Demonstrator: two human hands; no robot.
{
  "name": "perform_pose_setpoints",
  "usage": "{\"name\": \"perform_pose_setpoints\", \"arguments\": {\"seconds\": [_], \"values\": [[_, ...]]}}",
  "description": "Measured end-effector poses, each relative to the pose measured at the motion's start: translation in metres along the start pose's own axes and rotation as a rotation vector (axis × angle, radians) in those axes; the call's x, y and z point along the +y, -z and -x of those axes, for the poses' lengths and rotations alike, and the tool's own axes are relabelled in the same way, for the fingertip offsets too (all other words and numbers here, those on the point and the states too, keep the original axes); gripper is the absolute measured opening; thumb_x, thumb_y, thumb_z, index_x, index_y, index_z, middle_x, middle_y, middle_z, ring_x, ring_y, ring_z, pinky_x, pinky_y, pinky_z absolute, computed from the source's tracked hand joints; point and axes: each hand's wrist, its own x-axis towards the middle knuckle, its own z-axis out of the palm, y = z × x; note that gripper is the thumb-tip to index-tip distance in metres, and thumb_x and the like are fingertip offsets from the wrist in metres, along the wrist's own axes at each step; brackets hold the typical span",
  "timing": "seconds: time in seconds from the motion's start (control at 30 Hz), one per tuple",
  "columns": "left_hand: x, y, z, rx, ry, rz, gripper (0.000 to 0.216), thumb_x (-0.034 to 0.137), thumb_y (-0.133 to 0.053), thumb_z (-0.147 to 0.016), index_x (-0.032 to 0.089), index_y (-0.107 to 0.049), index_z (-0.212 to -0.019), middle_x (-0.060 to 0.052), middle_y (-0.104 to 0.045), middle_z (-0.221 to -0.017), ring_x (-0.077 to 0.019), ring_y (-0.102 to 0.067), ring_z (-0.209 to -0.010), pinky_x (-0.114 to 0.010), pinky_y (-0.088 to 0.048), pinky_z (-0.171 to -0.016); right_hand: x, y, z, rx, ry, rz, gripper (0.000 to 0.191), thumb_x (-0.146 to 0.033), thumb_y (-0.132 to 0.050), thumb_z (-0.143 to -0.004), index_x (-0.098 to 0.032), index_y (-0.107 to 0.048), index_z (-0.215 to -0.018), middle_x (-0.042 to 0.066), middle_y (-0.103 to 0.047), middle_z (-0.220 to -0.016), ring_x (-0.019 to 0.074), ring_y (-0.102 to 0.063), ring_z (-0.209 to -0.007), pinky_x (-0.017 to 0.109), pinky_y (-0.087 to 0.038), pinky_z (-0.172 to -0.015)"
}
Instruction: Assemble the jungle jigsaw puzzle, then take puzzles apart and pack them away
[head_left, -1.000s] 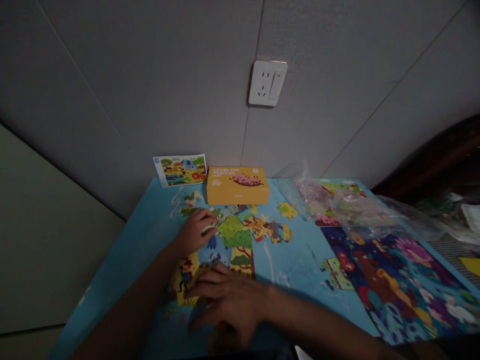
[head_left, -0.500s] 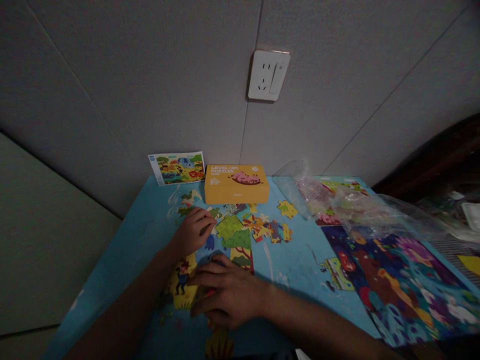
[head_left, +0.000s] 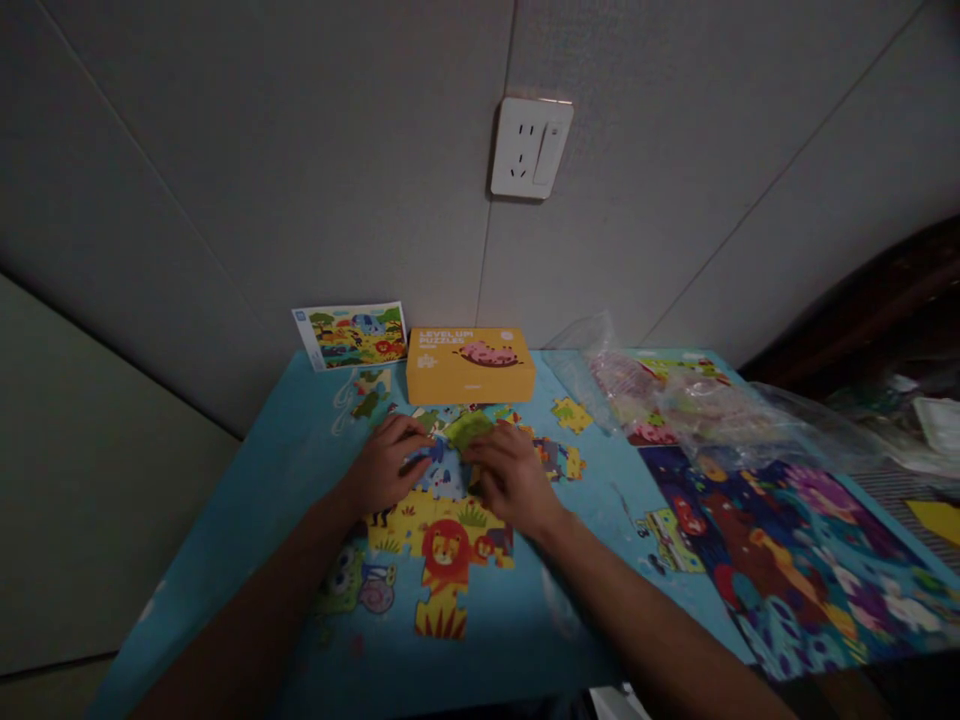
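Cardboard puzzle pieces lie partly joined between my two hands. My left hand (head_left: pixel 384 462) is closed, its thumb and fingertips at a blue puzzle piece (head_left: pixel 433 452). My right hand (head_left: pixel 514 478) has its fingers bent at the edge of a green puzzle piece (head_left: pixel 469 429), which looks slightly tilted; the fingers hide part of the contact. Just below them, the joined section shows a lion (head_left: pixel 445 545) on yellow ground, with a yellow grass piece (head_left: pixel 441 614) hanging from its lower edge.
Behind the pieces stand an orange puzzle box (head_left: pixel 471 382) and a picture card (head_left: pixel 352 336) leaning on the wall. Loose pieces (head_left: pixel 571 414) lie right of the box, others (head_left: pixel 370 392) left of it. Clear plastic bags (head_left: pixel 705 405) and a dark colourful picture (head_left: pixel 795 560) occupy the right side.
My right hand has lifted off the lion area and moved up and right to the green piece, uncovering the lion section. My left hand has shifted slightly right, now at the blue piece.
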Motion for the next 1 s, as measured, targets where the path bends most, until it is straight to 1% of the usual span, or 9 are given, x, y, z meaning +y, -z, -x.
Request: {"name": "perform_pose_setpoints", "arguments": {"seconds": [0.07,0.13,0.23,0.4,0.53,0.63,0.73,0.87,1.0], "values": [[-0.001,0.000,0.002,-0.044,0.001,-0.032,0.026,0.027,-0.059,-0.087,0.020,-0.067,-0.111,-0.012,-0.058,-0.126,-0.0272,-0.051,-0.121,-0.046,-0.038,-0.108,0.024,0.022,0.003,0.039,-0.232,0.177,0.044,-0.013,-0.060,-0.071,-0.020,-0.066,-0.114,0.011,-0.062,-0.117,0.0295,-0.052,-0.109,0.046,-0.041,-0.091],[-0.001,0.000,0.003,-0.094,0.001,-0.069,0.033,0.031,-0.059,-0.088,0.022,-0.063,-0.120,-0.013,-0.051,-0.140,-0.0296,-0.043,-0.132,-0.047,-0.035,-0.109,0.046,0.044,0.012,-0.062,-0.384,0.318,0.059,-0.028,-0.069,-0.072,-0.019,-0.057,-0.129,0.017,-0.057,-0.123,0.0339,-0.052,-0.109,0.049,-0.040,-0.088],[0.000,0.000,0.003,-0.139,0.013,-0.115,0.039,0.036,-0.057,-0.089,0.024,-0.058,-0.126,-0.012,-0.047,-0.145,-0.0303,-0.038,-0.137,-0.048,-0.033,-0.109,0.067,0.065,0.027,-0.258,-0.493,0.369,0.073,-0.041,-0.079,-0.064,-0.016,-0.056,-0.128,0.019,-0.055,-0.123,0.0348,-0.054,-0.108,0.045,-0.041,-0.085],[0.004,-0.002,0.002,-0.119,0.065,-0.178,0.040,0.044,-0.058,-0.088,0.026,-0.059,-0.123,-0.011,-0.048,-0.143,-0.0328,-0.038,-0.134,-0.052,-0.031,-0.108,0.069,0.064,0.027,-0.321,-0.569,0.356,0.054,-0.038,-0.080,-0.064,-0.017,-0.061,-0.110,0.012,-0.063,-0.106,0.0295,-0.057,-0.099,0.036,-0.039,-0.079],[0.003,-0.005,0.001,-0.079,0.113,-0.212,0.038,0.045,-0.060,-0.086,0.023,-0.061,-0.117,-0.012,-0.051,-0.138,-0.0336,-0.041,-0.129,-0.053,-0.032,-0.107,0.064,0.059,0.021,-0.324,-0.587,0.346,0.049,-0.040,-0.079,-0.065,-0.017,-0.063,-0.105,0.013,-0.065,-0.106,0.0309,-0.057,-0.100,0.036,-0.037,-0.077],[0.000,-0.006,0.001,-0.051,0.125,-0.215,0.035,0.044,-0.061,-0.085,0.020,-0.062,-0.111,-0.013,-0.052,-0.133,-0.0333,-0.043,-0.127,-0.050,-0.036,-0.105,0.064,0.057,0.021,-0.314,-0.570,0.322,0.057,-0.040,-0.076,-0.069,-0.016,-0.058,-0.118,0.013,-0.064,-0.111,0.0315,-0.055,-0.106,0.037,-0.036,-0.081],[-0.003,-0.007,0.001,-0.009,0.134,-0.210,0.027,0.041,-0.062,-0.084,0.019,-0.062,-0.100,-0.013,-0.055,-0.127,-0.0320,-0.046,-0.122,-0.047,-0.040,-0.102,0.062,0.052,0.020,-0.275,-0.464,0.253,0.062,-0.033,-0.073,-0.074,-0.016,-0.052,-0.130,0.013,-0.061,-0.116,0.0305,-0.052,-0.110,0.039,-0.035,-0.088],[-0.006,-0.008,0.001,0.050,0.166,-0.247,0.017,0.036,-0.062,-0.084,0.019,-0.061,-0.086,-0.012,-0.057,-0.120,-0.0301,-0.050,-0.116,-0.045,-0.042,-0.100,0.056,0.044,0.015,-0.238,-0.279,0.179,0.045,-0.018,-0.058,-0.083,-0.018,-0.055,-0.128,0.011,-0.062,-0.111,0.0263,-0.051,-0.106,0.038,-0.034,-0.090],[-0.012,-0.006,0.003,0.109,0.271,-0.331,0.012,0.030,-0.060,-0.085,0.019,-0.065,-0.089,-0.013,-0.059,-0.115,-0.0300,-0.052,-0.112,-0.045,-0.044,-0.097,0.057,0.038,0.015,-0.173,-0.309,0.275,0.045,-0.021,-0.055,-0.085,-0.020,-0.053,-0.130,0.012,-0.059,-0.115,0.0281,-0.050,-0.107,0.041,-0.033,-0.092]]}}
